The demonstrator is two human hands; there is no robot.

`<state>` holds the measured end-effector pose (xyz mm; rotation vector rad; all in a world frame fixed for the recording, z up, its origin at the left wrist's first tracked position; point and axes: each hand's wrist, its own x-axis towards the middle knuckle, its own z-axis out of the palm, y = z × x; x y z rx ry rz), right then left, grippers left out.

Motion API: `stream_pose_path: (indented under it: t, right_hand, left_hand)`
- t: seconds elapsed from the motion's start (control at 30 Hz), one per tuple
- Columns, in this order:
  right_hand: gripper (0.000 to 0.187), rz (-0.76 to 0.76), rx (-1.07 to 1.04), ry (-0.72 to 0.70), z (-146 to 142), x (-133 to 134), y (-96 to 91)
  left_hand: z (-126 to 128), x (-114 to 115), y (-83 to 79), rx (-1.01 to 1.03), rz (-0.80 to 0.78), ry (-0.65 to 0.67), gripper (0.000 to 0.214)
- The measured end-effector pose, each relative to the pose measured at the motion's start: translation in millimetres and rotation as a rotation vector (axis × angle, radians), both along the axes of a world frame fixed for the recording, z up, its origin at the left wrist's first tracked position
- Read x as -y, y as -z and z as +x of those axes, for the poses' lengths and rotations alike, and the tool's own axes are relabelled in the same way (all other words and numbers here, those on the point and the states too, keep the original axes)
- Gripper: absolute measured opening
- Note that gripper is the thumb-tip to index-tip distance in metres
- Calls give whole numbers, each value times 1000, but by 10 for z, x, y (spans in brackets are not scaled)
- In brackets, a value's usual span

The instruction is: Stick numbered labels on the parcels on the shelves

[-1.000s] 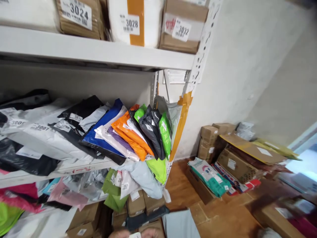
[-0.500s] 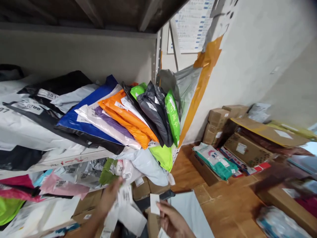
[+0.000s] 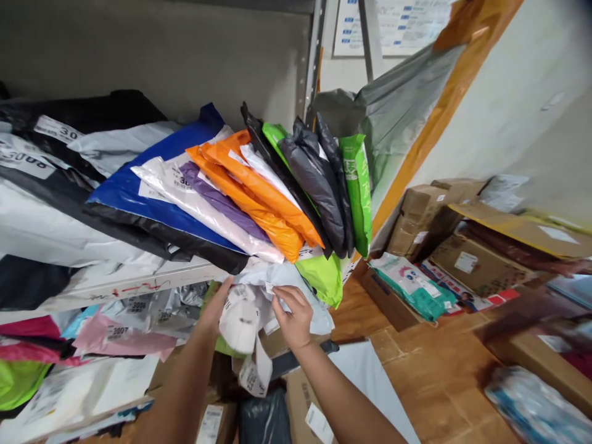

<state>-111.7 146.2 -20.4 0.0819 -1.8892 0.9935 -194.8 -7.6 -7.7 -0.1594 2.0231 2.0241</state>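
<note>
My left hand [image 3: 216, 308] is closed around a roll of white printed labels [image 3: 240, 317], and a loose strip with black numbers hangs below it. My right hand [image 3: 295, 316] pinches a small white label [image 3: 269, 287] between thumb and finger. Right behind this label lies a pale blue-white parcel bag [image 3: 300, 287], just under the shelf edge. Whether the label touches the bag I cannot tell. A bright green bag [image 3: 324, 277] sits beside it, to the right. The left fingertips are partly hidden behind the roll.
On the upper shelf [image 3: 139, 283] lean several mailer bags, among them a blue bag [image 3: 152, 166] and an orange bag [image 3: 272, 191]. Numbered parcels fill the lower level, such as a pink bag [image 3: 124, 336]. Cardboard boxes [image 3: 476, 262] stand on the wooden floor [image 3: 407, 370] at right.
Both hands have moved up and closer to the shelf edge. The right hand has carried its small label up beside the roll. The view has tilted down a little.
</note>
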Motion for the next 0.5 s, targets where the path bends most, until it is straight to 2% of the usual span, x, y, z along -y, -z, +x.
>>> stream_pose_path:
  t: [0.1,0.2,0.3,0.4,0.5]
  right_hand:
    - [24,23,-54,37,-48,-13,6]
    - [25,107,-59,39,-65,-52,28]
    - [23,237,-39,-19,-215,-51,69]
    - [20,300,46,-80,-476,42,136]
    - [22,309,186,-127,-649,185,192]
  left_hand:
    - [-79,-54,63,-20,67,4,59]
    - [24,-38,257,-75,53,-7,55]
    - [157,6,411,-111,50,-68,50]
    - [184,-1,411,-124,123,-180,48]
    - [124,-57,309,-135,182,-319,48]
